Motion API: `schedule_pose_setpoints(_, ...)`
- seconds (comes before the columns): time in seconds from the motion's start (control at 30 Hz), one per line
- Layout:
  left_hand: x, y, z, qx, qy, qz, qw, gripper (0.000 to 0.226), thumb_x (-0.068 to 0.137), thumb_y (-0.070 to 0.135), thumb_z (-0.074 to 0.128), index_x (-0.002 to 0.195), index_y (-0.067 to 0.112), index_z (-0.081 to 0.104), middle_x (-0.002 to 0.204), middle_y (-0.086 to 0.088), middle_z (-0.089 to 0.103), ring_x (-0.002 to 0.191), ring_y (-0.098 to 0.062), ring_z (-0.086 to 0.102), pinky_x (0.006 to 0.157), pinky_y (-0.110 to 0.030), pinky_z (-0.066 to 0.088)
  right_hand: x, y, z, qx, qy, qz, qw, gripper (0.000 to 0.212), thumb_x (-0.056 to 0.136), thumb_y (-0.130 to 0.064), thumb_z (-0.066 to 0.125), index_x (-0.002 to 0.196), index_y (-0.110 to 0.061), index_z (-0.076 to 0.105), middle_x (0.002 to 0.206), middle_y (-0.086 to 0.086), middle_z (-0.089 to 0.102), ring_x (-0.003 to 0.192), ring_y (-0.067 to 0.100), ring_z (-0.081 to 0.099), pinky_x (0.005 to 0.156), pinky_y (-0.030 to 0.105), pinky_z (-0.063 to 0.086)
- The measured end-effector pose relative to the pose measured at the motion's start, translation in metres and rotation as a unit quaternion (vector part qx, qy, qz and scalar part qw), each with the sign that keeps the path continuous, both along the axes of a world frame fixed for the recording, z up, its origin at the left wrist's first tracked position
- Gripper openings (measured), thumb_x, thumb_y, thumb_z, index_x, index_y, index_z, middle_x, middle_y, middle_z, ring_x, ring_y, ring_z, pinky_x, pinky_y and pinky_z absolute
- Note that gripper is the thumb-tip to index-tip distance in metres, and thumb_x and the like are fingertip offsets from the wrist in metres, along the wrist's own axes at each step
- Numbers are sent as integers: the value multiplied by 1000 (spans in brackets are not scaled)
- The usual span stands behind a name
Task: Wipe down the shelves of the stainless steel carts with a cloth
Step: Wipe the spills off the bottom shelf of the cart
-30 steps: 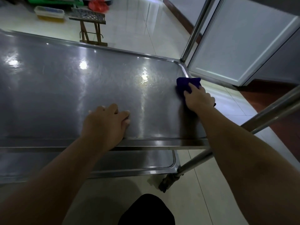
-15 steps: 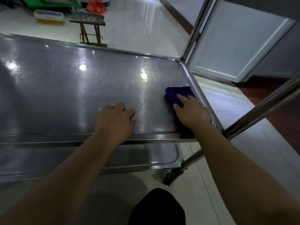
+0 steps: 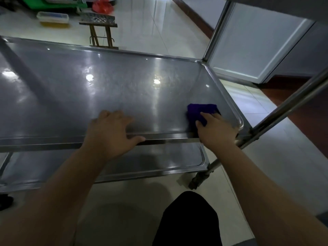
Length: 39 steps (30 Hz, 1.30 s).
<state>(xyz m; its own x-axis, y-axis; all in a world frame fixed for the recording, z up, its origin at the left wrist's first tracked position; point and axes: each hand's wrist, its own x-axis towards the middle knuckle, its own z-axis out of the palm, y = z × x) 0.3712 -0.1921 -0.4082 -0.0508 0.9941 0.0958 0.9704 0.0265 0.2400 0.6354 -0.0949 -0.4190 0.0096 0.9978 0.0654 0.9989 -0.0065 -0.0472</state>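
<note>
Head view, right hand (image 3: 216, 129) pressing cloth (image 3: 200, 110), shelf (image 3: 106, 86) corner

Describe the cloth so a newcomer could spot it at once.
Start at the steel cart shelf filling the middle of the view and go to its near right corner. There, the right hand presses a small cloth flat on the metal. It is deep purple-blue, the only coloured, soft thing on the grey shelf.

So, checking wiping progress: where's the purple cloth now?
Head view: the cloth lies under the right hand, in the near right corner of the top shelf.
</note>
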Motion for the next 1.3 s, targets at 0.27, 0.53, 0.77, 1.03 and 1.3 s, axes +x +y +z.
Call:
schedule_pose_setpoints(0.27,-23,-23,-11,42,-36,28,998,41,72,62,62,90,25,66,113,7,65,91,-21,57,79,-38,48,-65,-40,-8,8,88,258,962,40,92,-52,41,131,-43,47,141,-10,43,124,20,43,93,39,26)
schedule_pose_setpoints(0.53,-31,-28,-23,71,-67,18,995,46,78,46,68,113,16,65,127,0,57,114,-25,52,94,-38,42,-6,-28,-13,51,49,38,997,43,92,-54,38,131,-38,46,140,-2,45,122,32,43,98,50,28)
schedule_pose_setpoints(0.77,-30,-32,-24,80,-39,26,996,48,78,45,68,114,13,66,124,-4,58,114,-33,43,91,-37,39,-79,-66,-19,142,78,206,965,36,88,-40,59,121,-26,61,121,5,59,102,31,59,83,42,33)
schedule_pose_setpoints(1.03,-25,-58,-30,152,-9,-18,988,32,79,21,71,105,2,68,105,-16,61,95,-37,56,81,-50,47,-54,-93,-14,194,119,344,911,34,85,-31,56,112,-14,69,107,13,66,88,29,65,70,42,45)
schedule_pose_setpoints(1.3,-20,-83,-68,111,4,-65,992,29,82,30,58,97,8,69,99,-13,64,90,-33,60,72,-43,51,-49,-122,-55,111,138,377,909,37,79,-24,67,115,-13,67,107,13,65,85,28,65,70,40,49)
